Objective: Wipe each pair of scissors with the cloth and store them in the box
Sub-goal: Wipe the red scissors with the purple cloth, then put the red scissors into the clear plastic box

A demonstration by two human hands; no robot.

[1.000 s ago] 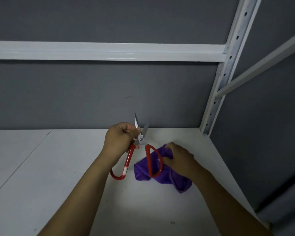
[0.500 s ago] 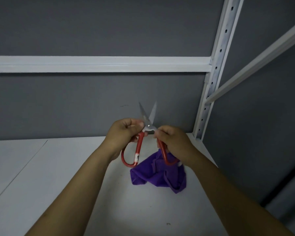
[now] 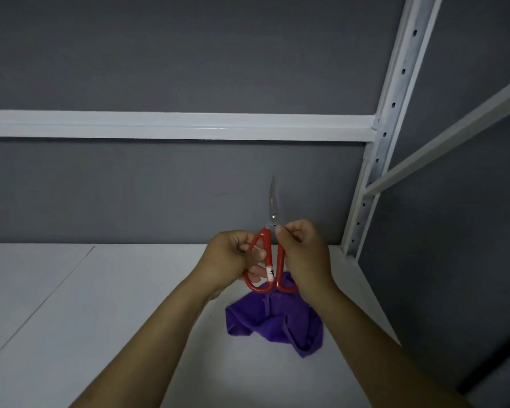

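Blades on scissors (image 3: 268, 245) now closed — left hand (image 3: 230, 257), right hand (image 3: 302, 254) each grip a handle loop. Wipe pending — cloth (image 3: 274, 322) lies beneath, unheld; one hand must fetch it.

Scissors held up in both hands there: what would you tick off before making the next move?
1. Blades of the scissors closed: ok, pointing up.
2. Grip secure: ok, left hand and right hand each hold a red handle.
3. Reach to the cloth: ok, it is on the shelf just below the hands.
4. Wiping cloth in hand: not ok, it seems to lie loose.
5. Storage box ready: cannot tell, none in view.
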